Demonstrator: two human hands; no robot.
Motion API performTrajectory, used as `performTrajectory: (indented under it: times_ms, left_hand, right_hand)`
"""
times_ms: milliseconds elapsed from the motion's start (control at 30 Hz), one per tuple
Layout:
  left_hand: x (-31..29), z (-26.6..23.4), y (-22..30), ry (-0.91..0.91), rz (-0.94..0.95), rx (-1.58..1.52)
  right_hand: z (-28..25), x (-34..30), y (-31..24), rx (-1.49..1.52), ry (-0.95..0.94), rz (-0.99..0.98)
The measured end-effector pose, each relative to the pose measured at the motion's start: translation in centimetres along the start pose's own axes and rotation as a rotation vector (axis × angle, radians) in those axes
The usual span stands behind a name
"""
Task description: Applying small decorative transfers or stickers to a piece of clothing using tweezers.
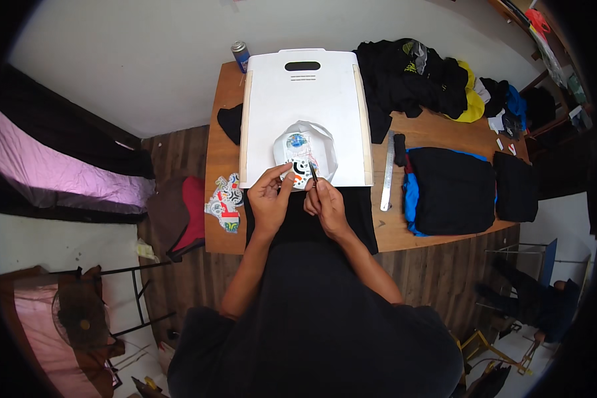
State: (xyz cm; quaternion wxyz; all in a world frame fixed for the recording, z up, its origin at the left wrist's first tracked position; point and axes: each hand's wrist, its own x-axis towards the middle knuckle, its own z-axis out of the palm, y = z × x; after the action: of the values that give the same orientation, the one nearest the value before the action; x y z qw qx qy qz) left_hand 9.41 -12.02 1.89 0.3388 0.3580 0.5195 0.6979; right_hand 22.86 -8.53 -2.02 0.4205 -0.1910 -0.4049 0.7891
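Note:
My left hand (270,198) pinches the left edge of a small white printed sheet (297,170) with black and orange shapes. In my right hand (326,207) is a slim black tool (313,174), its tip against or close to the sheet's right side; its exact kind is too small to tell. Just beyond the sheet, a pale see-through piece of plastic (325,142) with blue and red bits in it lies on a white board (305,99) with an oval slot. Black fabric (351,215) lies at the board's near edge.
Printed cut-out pieces (224,199) lie left on the wooden table (404,239). To the right are a metal ruler (388,179), folded black clothes (451,192) and heaped garments (411,76). A spray can (240,56) stands at the back left. Another person (550,305) is at the lower right.

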Motion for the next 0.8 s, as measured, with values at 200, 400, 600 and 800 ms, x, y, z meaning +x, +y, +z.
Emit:
performTrajectory:
  times_ms: [200, 400, 600, 800]
  left_hand:
    - [0.04, -0.08, -0.13, 0.003, -0.012, 0.002]
    - [0.08, 0.27, 0.41, -0.005, -0.002, 0.015]
    - [0.05, 0.20, -0.23, 0.013, 0.057, -0.001]
    - [-0.07, 0.33, 0.35, 0.007, -0.011, -0.011]
  right_hand:
    - [-0.07, 0.01, 0.08, 0.007, -0.003, 0.009]
    - [-0.15, 0.07, 0.02, -0.031, -0.012, 0.012]
    - [0.00, 0.03, 0.08, 0.006, -0.007, 0.010]
    - [-0.02, -0.02, 0.32, 0.001, -0.009, 0.011]
